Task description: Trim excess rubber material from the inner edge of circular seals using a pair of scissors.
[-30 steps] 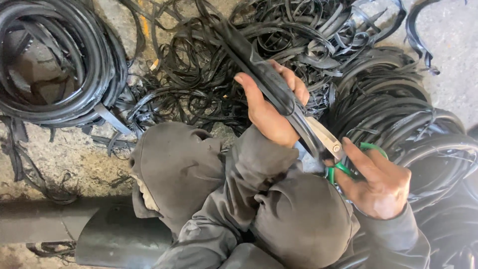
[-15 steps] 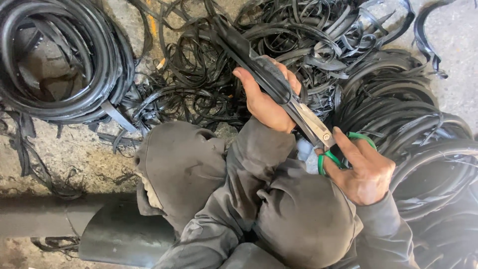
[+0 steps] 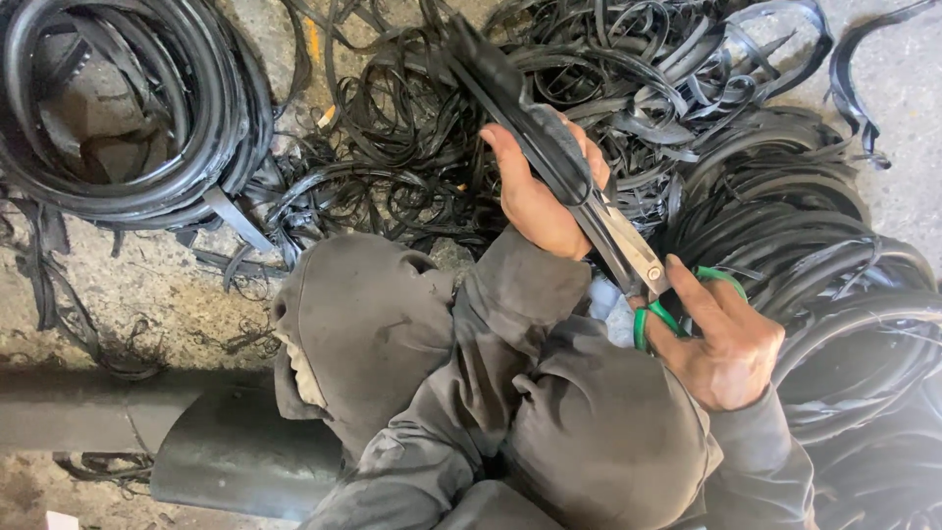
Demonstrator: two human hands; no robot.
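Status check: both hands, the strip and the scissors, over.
Left hand grips black rubber strip. Right hand on green-handled scissors, blades at the strip. Loose rubber offcuts piled all around.

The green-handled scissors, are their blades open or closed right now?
Closed or nearly so: the green-handled scissors show one narrow metal blade line running into the black rubber strip, with no visible gap.

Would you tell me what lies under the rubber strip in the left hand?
Under the rubber strip lie tangled black offcuts on concrete. The left hand covers its middle; the scissors cover its near end.
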